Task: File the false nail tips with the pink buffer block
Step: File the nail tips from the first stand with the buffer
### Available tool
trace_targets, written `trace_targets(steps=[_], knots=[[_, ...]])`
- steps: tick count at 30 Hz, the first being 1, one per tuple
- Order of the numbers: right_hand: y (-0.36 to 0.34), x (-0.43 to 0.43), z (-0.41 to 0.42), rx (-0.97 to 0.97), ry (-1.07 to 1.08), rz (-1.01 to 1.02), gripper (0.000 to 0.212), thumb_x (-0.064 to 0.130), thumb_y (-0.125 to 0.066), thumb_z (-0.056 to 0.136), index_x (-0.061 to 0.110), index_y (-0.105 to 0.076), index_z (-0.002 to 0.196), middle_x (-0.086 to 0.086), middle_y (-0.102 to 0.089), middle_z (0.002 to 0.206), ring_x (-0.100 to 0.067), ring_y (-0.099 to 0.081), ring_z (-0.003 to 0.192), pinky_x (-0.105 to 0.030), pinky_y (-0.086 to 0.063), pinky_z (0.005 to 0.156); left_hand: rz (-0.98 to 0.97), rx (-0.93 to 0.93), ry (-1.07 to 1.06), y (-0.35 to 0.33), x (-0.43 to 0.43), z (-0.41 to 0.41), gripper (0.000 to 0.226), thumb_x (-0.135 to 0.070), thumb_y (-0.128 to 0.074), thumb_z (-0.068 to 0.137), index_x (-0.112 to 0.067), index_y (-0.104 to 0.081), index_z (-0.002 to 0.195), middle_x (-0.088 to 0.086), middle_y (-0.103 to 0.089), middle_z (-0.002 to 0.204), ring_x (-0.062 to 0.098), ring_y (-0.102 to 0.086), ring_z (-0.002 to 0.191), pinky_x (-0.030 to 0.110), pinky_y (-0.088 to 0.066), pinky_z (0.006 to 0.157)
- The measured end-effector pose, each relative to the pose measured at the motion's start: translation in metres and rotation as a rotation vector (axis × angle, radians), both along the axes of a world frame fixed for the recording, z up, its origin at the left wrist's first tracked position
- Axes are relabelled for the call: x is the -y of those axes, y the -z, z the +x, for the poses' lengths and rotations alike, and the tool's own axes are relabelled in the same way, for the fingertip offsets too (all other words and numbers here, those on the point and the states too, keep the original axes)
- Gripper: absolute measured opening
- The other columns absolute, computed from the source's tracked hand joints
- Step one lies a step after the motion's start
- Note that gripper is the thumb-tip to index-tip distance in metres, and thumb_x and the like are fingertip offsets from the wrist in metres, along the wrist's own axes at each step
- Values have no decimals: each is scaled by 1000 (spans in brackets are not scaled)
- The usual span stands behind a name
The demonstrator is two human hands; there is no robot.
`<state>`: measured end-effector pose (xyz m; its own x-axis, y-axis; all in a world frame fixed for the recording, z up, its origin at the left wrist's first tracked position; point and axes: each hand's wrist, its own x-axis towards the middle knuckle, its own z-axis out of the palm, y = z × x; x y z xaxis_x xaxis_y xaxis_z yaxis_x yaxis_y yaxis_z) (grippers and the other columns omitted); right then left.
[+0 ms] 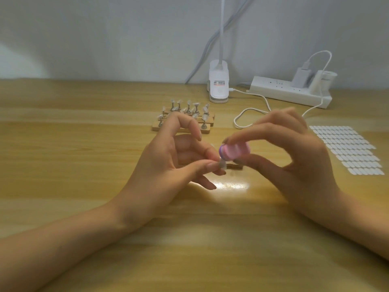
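Note:
My right hand [294,157] grips the pink buffer block [234,151] between thumb and fingers above the middle of the wooden table. The block's purple end sits against a small clear false nail tip [222,165]. My left hand [174,165] pinches that tip between thumb and a fingertip, its index finger arched above. A wooden piece [234,166] lies on the table just behind the tip, mostly hidden. Further back, wooden holder strips [183,119] carry several nail tips on metal stands.
A sheet of white adhesive tabs [347,149] lies at the right. At the back stand a white clip lamp [219,85] and a white power strip [290,92] with a charger; a white cable [248,114] loops on the table between them.

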<state>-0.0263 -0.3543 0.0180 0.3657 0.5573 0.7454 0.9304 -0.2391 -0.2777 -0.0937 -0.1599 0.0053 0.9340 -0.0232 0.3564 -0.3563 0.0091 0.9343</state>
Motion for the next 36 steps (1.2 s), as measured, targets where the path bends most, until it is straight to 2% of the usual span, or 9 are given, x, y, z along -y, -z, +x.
trace_targets(steps=[7,10,17,20,23,26,28,31,36], knots=[[0,0,0,-25,7,9,15,31,-69,88,31,-66,103,4,-64,90,-17,-53,89,-32,-38,85,17,20,-3,1,0,-1,40,1,-72,80,-16,-40,96,8,-73,81,27,-75,75,30,-59,59],[1,-1,-2,26,-39,-14,15,30,-72,88,32,-67,102,3,-63,86,-21,-55,83,-34,-38,82,24,19,-8,1,0,0,38,2,-70,81,-17,-41,96,11,-73,83,27,-74,76,30,-59,60],[4,-2,-4,58,-52,-22,16,31,-70,88,34,-65,102,4,-63,85,-21,-54,83,-36,-37,82,20,4,-3,1,-1,1,39,5,-69,80,-15,-40,97,10,-73,82,23,-74,74,28,-58,61],[3,1,2,-17,5,9,16,30,-70,88,33,-65,102,4,-63,87,-17,-50,87,-31,-37,84,10,-5,14,0,-1,0,42,3,-72,80,-16,-38,96,9,-73,81,26,-75,75,30,-59,61],[4,0,1,-7,-13,12,15,29,-67,90,33,-64,104,3,-62,87,-17,-51,88,-29,-37,85,50,23,29,-1,2,-2,48,-3,-80,78,-20,-40,96,7,-75,82,28,-76,78,29,-59,61],[3,2,5,-59,-19,23,15,29,-67,90,31,-65,104,7,-63,92,-12,-53,91,-29,-40,84,54,19,27,-1,2,-2,47,2,-77,80,-17,-38,97,8,-74,81,27,-75,76,29,-59,61],[2,5,12,-138,-26,58,16,26,-68,89,29,-65,104,6,-64,93,-11,-54,90,-23,-41,82,26,3,26,-1,1,-2,43,4,-72,81,-16,-38,98,10,-73,80,27,-75,74,28,-58,60],[5,5,13,-199,-74,56,17,23,-69,89,27,-65,104,0,-66,94,-14,-56,85,-18,-40,77,-28,-15,46,-2,1,-2,41,0,-73,83,-15,-42,105,7,-71,80,29,-76,76,29,-58,59],[10,5,11,-237,-113,42,16,24,-68,90,24,-67,105,-3,-66,97,-18,-58,84,-29,-45,71,-32,-25,88,-4,3,-2,48,-8,-69,83,-16,-46,123,13,-74,89,29,-77,84,29,-59,60]])
